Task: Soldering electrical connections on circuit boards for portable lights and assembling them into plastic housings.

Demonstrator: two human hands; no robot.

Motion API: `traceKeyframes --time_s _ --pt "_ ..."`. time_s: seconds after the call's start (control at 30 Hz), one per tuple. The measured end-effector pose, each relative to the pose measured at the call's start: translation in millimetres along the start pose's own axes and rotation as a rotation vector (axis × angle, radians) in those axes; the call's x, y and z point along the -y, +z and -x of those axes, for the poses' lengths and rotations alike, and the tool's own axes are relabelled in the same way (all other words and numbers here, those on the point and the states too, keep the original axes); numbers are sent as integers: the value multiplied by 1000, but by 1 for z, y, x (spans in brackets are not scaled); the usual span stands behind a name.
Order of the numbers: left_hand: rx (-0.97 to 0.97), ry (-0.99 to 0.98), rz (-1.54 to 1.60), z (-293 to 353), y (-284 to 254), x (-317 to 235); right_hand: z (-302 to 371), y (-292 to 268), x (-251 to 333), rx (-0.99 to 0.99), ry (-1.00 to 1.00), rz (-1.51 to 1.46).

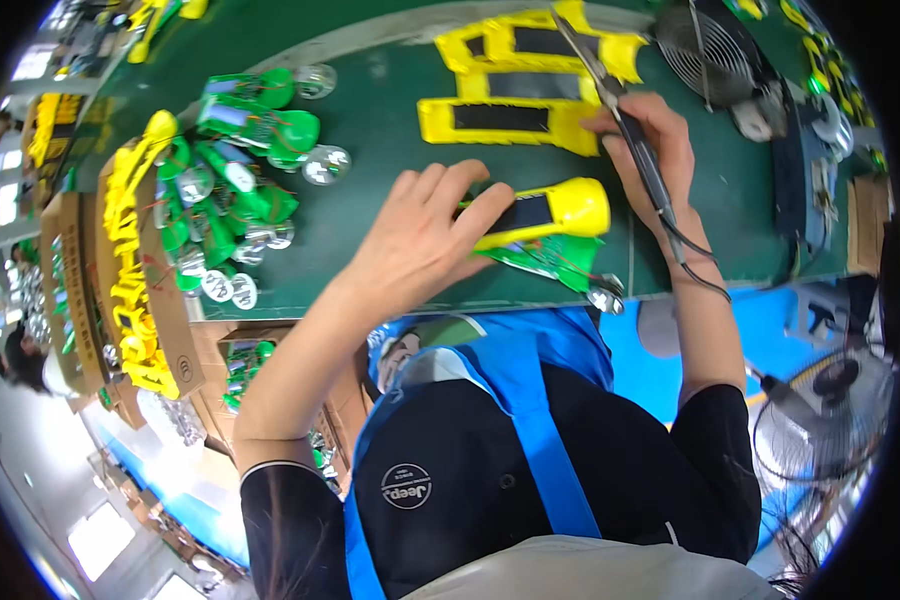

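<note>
My left hand (425, 230) grips the near end of a yellow plastic housing (578, 208) with a dark panel set in it. Just below this housing lies a green circuit assembly (565, 262) with a silver lamp reflector (606, 294) at the table edge. In my right hand (660, 140) is a soldering iron (642, 160), its metal end slanting up and left, its cord trailing over the wrist. Beside the right fingertips lies another yellow housing (500, 121), with more yellow housings (545, 42) behind it. Whether those fingertips touch a housing, I cannot tell.
Green circuit assemblies with reflectors (235, 205) are heaped on the left of the green table (380, 110). A cardboard box (175, 320) holding yellow parts (135, 260) stands at the left edge. A round-grilled fan (703, 50) and a dark box-shaped unit (790, 180) sit right.
</note>
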State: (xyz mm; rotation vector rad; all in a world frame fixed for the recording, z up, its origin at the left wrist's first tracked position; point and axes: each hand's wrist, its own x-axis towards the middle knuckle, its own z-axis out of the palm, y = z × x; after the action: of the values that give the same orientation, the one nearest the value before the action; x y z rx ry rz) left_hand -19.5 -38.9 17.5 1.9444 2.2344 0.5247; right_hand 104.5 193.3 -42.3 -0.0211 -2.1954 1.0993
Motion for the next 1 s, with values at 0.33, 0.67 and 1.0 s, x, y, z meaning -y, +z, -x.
traceKeyframes --time_s 0.33,0.67,1.0 --pt "-329 -83 68 -28 -42 43 49 -35 9 -261 40 11" --pt "-391 -659 -320 -189 -2 170 41 -35 2 -35 -19 20" --pt "230 -367 -516 2 -141 167 38 -25 12 43 -43 0"
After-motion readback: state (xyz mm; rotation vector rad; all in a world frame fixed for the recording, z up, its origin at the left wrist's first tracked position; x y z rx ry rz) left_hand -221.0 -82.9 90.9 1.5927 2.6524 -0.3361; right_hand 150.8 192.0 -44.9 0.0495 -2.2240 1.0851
